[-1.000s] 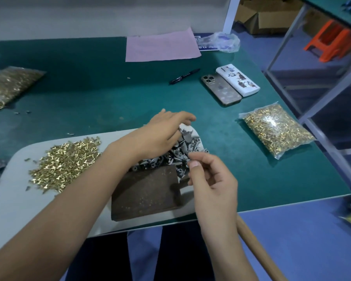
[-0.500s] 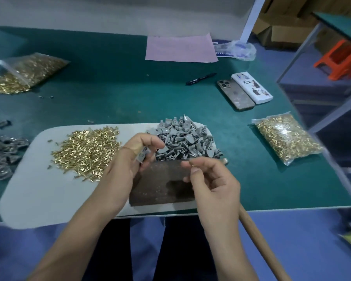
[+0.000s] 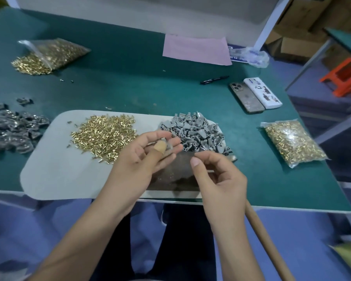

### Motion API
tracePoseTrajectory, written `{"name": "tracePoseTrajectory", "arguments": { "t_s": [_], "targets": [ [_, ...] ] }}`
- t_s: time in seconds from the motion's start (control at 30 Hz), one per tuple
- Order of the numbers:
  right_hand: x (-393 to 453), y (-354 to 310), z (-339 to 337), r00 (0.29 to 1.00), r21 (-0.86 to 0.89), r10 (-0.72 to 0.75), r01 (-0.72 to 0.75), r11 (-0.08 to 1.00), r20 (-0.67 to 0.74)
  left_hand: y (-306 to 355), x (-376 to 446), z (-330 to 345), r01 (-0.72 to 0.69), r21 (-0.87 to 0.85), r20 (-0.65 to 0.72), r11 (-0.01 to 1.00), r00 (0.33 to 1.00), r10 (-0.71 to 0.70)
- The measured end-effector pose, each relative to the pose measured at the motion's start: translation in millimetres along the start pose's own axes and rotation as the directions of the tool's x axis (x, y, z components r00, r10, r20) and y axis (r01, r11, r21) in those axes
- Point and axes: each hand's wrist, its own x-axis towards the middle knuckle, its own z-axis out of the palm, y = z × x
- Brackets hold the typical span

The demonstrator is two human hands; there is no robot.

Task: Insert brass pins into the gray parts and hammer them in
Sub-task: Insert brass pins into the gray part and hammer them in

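Note:
On the white mat lie a heap of loose brass pins and, to its right, a heap of gray parts. A dark metal block sits in front of the gray heap, partly hidden by my hands. My left hand is turned palm up above the block and holds a gray part between its bandaged thumb and fingers. Just right of it, my right hand pinches thumb and forefinger on something tiny, seemingly a brass pin. A wooden handle runs under my right forearm.
A bag of brass pins lies at the right, another open bag at the far left. Dark metal parts are heaped at the left edge. Two phones, a pen and pink paper lie further back.
My left hand has drawn back from the gray heap with a gray part and turned palm up. My right hand stays pinched, now close to the left.

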Motion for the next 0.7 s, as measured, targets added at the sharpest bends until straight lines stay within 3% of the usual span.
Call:
{"name": "tracePoseTrajectory", "arguments": {
  "t_s": [0.07,0.13,0.23,0.3,0.33,0.5,0.7],
  "targets": [
    [0.9,-0.6,-1.1,1.0,-0.021,0.01,-0.01,1.0,0.023,0.4,-4.7,-2.5,-0.033,0.105,0.033,0.994,0.999,0.029],
    [2.3,-1.2,-2.5,0.999,-0.054,0.004,-0.002,0.999,0.045,-0.5,-10.0,-7.3,-0.141,0.356,0.075,0.924,0.99,0.122],
    [3.3,0.0,-5.0,0.998,-0.085,-0.029,0.033,0.996,0.058,-7.4,-15.0,-17.1,-0.291,0.738,0.164,0.609,0.953,0.256],
    [3.8,1.3,-6.0,0.987,-0.172,-0.113,0.131,0.976,0.11,-12.2,-15.7,-20.8,-0.325,0.855,0.207,0.404,0.929,0.308],
    [3.8,2.7,-5.7,0.976,-0.228,-0.16,0.191,0.955,0.148,-14.3,-15.9,-22.3,-0.309,0.879,0.197,0.364,0.929,0.313],
    [4.0,6.6,1.8,0.939,-0.443,-0.187,0.305,0.843,0.289,-15.4,-14.1,-27.6,-0.26,0.898,0.144,0.355,0.936,0.321],
    [7.2,4.9,13.4,0.934,-0.483,-0.148,0.299,0.823,0.326,-15.0,-12.7,-30.4,-0.219,0.902,0.108,0.371,0.949,0.297]
  ]
}}
